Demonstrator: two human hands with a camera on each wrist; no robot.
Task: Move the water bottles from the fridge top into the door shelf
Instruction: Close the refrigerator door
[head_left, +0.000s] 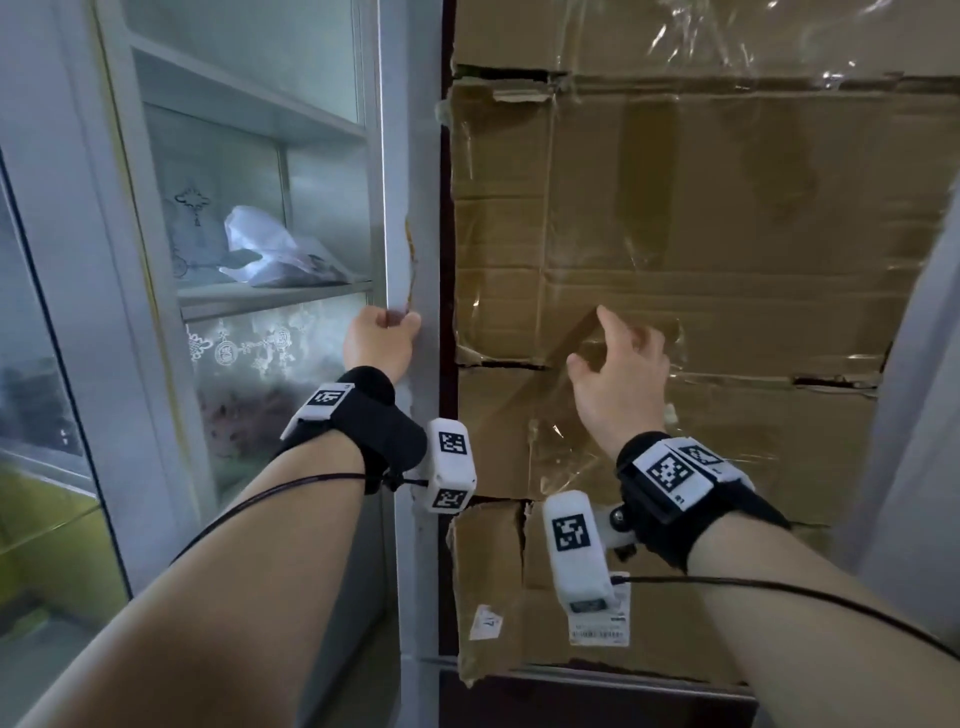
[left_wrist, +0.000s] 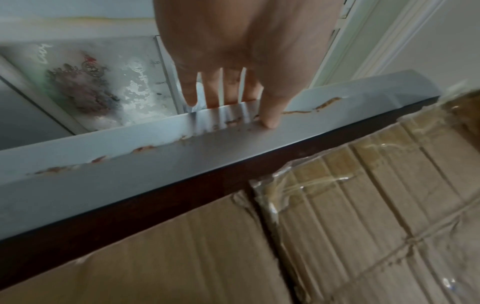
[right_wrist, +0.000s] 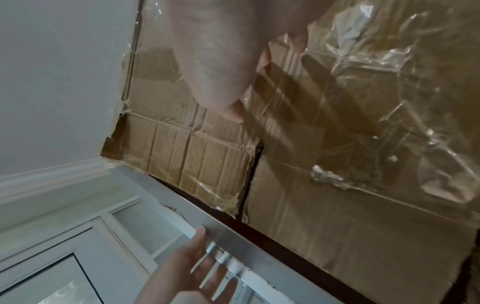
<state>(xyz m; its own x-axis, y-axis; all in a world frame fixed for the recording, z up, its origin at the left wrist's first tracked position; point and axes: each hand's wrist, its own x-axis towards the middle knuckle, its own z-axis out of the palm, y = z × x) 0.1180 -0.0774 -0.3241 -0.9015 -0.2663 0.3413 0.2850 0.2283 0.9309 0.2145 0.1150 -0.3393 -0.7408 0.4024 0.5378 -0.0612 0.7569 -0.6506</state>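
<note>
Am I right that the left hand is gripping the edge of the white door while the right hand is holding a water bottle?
Not quite. The left hand does grip the white door's edge, but the right hand holds nothing: the head view shows it open before the taped cardboard.

Taped cardboard (head_left: 701, 218) covering a dark frame, frosted glass cabinet (head_left: 270, 249) with shelves, pale wall (right_wrist: 59, 82)

Creased matt cardboard (head_left: 727, 218) under glossy tape; chipped door edge (head_left: 410, 208) (painted).
</note>
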